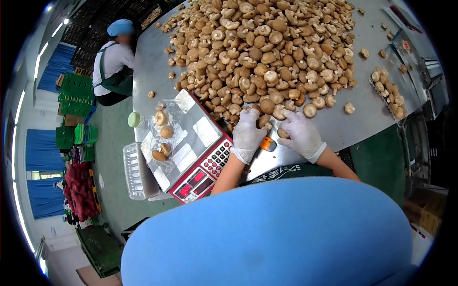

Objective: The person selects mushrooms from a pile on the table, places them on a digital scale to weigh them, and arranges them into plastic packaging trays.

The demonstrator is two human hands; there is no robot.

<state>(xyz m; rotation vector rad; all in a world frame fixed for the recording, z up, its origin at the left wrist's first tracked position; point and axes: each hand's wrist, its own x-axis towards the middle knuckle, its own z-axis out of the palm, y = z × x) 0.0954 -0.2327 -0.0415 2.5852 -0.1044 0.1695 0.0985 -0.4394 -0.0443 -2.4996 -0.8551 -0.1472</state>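
A large heap of shiitake mushrooms (pixel 267 57) covers the metal table in front of me. At the heap's near edge, my left hand (pixel 249 135) in a white glove has its fingers curled over brown-capped mushrooms (pixel 263 120). Beside it, my gloved right hand (pixel 303 135) bends its fingers around a single mushroom (pixel 283 133). An orange-and-black object (pixel 268 144) lies between the hands. To the left stands a red digital scale (pixel 215 159), bearing a clear plastic tray (pixel 175 118) with several mushrooms in it.
Stacked clear trays (pixel 135 171) and a pale green cup (pixel 135 119) sit at the table's left edge. A filled tray of mushrooms (pixel 388 93) lies at right. A co-worker (pixel 114 62) in a blue cap is at far left, near green crates (pixel 76 93).
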